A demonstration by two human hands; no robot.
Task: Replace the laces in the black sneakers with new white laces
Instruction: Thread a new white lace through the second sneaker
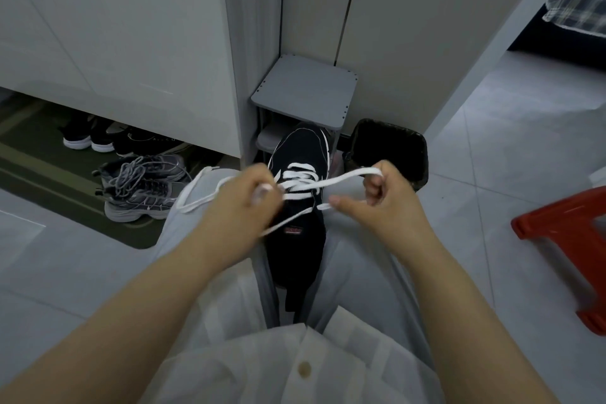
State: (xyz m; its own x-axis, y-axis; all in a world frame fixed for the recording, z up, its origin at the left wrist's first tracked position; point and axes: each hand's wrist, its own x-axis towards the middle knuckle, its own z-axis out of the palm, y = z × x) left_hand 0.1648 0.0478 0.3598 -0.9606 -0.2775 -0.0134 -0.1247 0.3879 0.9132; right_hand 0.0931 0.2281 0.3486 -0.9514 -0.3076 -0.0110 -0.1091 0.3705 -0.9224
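Note:
A black sneaker [300, 154] stands wedged between my knees, toe pointing away from me. A white lace [296, 176] crosses several of its lower eyelets. My left hand [244, 203] pinches one end of the lace at the shoe's left side, and a loose loop of it trails left over my knee. My right hand [382, 198] grips the other strand, which runs up and right from the eyelets and bends over my fingers. The upper eyelets and tongue label lie between my hands.
A pair of grey sneakers [144, 187] lies on a green mat at left, with dark shoes [108, 136] under a white cabinet behind. A grey shelf [305, 89] and a black bin [390, 144] stand ahead. A red stool [570, 239] is at right.

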